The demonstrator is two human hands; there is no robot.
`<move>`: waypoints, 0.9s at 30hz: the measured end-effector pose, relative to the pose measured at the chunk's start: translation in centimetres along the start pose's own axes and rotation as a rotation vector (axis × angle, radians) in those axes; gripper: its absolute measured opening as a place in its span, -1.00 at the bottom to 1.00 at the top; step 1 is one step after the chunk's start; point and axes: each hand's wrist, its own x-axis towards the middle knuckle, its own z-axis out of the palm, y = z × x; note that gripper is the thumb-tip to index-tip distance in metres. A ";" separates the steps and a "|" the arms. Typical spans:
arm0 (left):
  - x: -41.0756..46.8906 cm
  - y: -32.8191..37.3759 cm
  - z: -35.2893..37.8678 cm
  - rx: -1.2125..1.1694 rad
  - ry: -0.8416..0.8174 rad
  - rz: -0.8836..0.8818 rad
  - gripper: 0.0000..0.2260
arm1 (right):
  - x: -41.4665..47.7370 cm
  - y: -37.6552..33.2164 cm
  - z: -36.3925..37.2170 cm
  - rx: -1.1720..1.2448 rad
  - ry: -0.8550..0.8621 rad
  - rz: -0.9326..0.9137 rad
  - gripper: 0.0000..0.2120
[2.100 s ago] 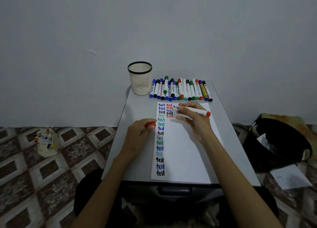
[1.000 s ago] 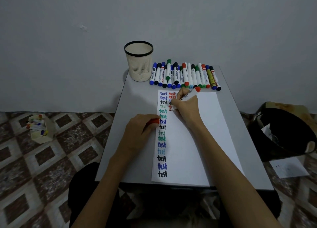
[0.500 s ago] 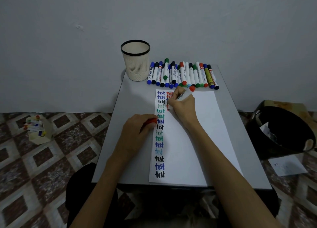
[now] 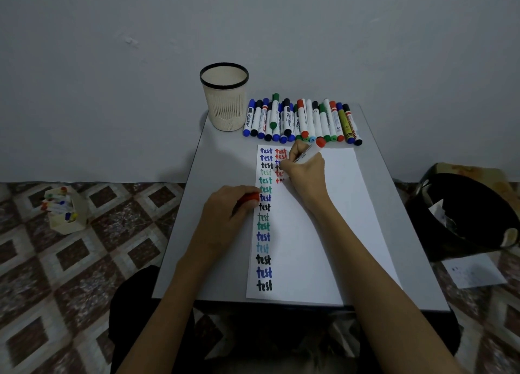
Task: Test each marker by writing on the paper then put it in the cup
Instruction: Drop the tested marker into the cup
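Off the left edge of the worktop (image 4: 225, 159), down on the tiled floor (image 4: 84, 275), a small cream box (image 4: 66, 214) stuffed with markers. At the worktop's far left corner, standing upright, a cream cup (image 4: 224, 98) with a black rim. Just right of it, along the far edge, a tight row of capped markers (image 4: 302, 120) lying side by side, with caps in blue, black, green and red and one yellow barrel near the right end.

Nearer the front edge, across the middle and right of the worktop, a white sheet of paper (image 4: 337, 219). Down its left margin, a column of "test" in blue, black, green and teal. Beside that at the top, a shorter second column, mostly red.

At the paper's left edge, about midway down, the left hand (image 4: 228, 213), resting on the worktop with fingers curled round a red cap (image 4: 251, 197), cap end poking out right at the paper's margin. Up at the second column, the right hand (image 4: 305, 174), pinching an uncapped marker (image 4: 309, 150), red butt end tilted toward the marker row, tip hidden behind the fingers by the lowest red word.

Past the right edge, on the floor, a black bin (image 4: 461, 216) and a loose white sheet (image 4: 475, 271).
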 end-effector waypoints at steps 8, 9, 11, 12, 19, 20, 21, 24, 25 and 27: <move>0.0 -0.2 0.1 -0.014 -0.006 -0.030 -0.61 | 0.0 0.0 0.0 0.009 0.024 0.021 -0.69; 0.0 -0.2 0.1 -0.012 -0.006 -0.028 -0.60 | 0.0 0.1 0.0 0.000 0.050 0.020 -0.70; 0.0 -0.1 0.0 -0.010 -0.005 -0.028 -0.62 | 0.1 0.0 -0.1 -0.028 0.074 0.015 -0.69; 0.0 0.0 0.0 -0.010 -0.003 -0.028 -0.64 | 0.1 0.0 -0.1 -0.031 0.065 0.017 -0.69; 0.0 0.1 0.0 -0.001 -0.007 -0.028 -0.66 | 0.0 -0.1 -0.1 0.013 0.032 0.029 -0.69; 0.0 0.1 0.0 -0.001 -0.007 -0.029 -0.66 | 0.0 -0.1 -0.2 0.018 0.033 0.026 -0.69; 0.0 0.1 0.0 -0.001 -0.008 -0.030 -0.66 | 0.0 -0.2 -0.3 0.027 0.042 0.026 -0.68; 0.0 -0.1 0.0 -0.006 -0.007 -0.037 -0.67 | 0.0 0.0 -0.3 0.028 0.096 0.035 -0.67; -0.1 -0.2 0.0 -0.004 -0.009 -0.038 -0.66 | 0.0 0.1 -0.2 -0.004 0.097 0.037 -0.69; -0.1 -0.2 0.0 0.001 -0.014 -0.038 -0.65 | 0.0 0.1 -0.1 -0.055 0.096 0.034 -0.73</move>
